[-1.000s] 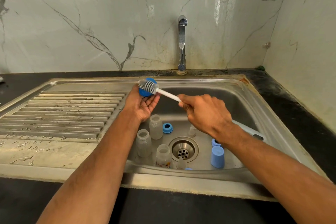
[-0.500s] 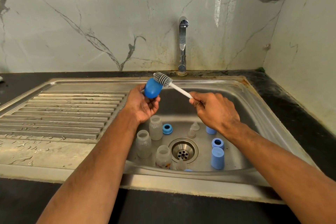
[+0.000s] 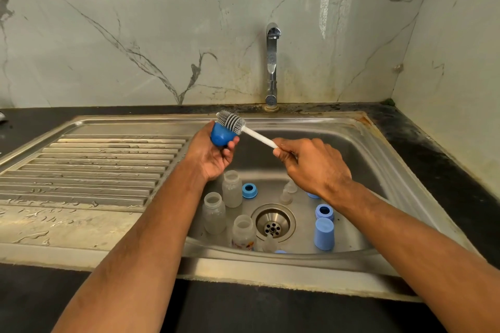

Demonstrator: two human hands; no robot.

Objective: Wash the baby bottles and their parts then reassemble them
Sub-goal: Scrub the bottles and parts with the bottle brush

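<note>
Fingers of my left hand (image 3: 213,155) curl round a blue cap (image 3: 221,136), a rounded dome of glossy plastic, held over the sink's (image 3: 378,159) back left corner. My right hand (image 3: 311,167) pinches the white handle of the bottle brush (image 3: 244,128); its grey ribbed head rests against the cap's top. Down in the basin I see three clear, frosted bottles (image 3: 232,188) standing upright near the drain (image 3: 272,222), blue rings (image 3: 249,190) and a paler blue cap (image 3: 323,234).

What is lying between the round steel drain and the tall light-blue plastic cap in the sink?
Nothing: in the head view bare steel separates drain from cap.
</note>
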